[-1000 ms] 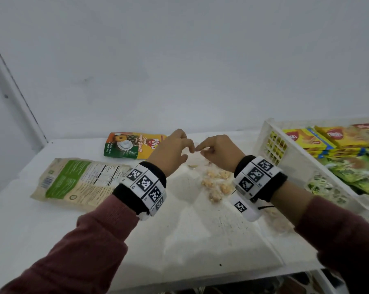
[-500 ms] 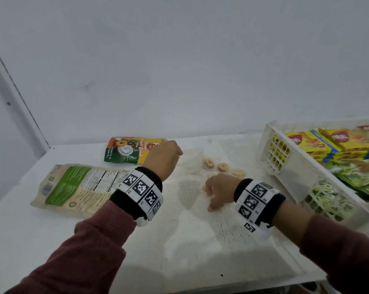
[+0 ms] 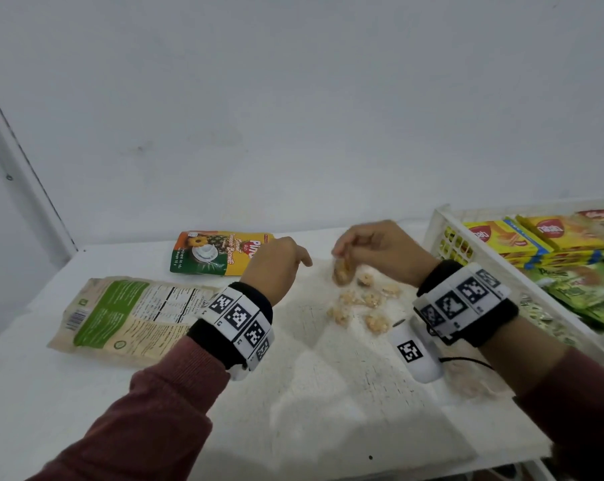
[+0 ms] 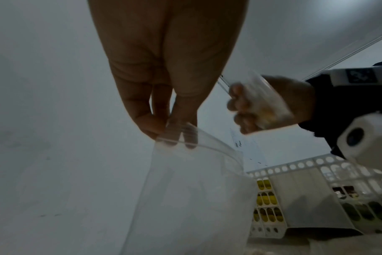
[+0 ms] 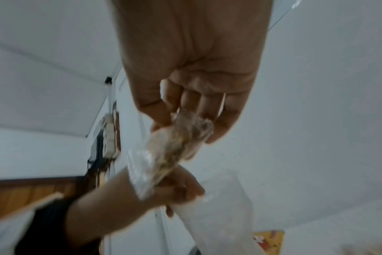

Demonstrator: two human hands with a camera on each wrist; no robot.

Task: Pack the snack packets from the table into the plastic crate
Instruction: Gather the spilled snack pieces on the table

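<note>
Fingers of my left hand pinch the bag rim; my right hand clutches a packet. Next I'd drop it in, centred over the mouth.

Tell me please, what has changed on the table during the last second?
The right hand dropped to the table, then rose holding a small clear snack packet. The left hand still pinches the clear bag. The crate and two printed packets stayed.

Crate wall just beside right hand
</note>
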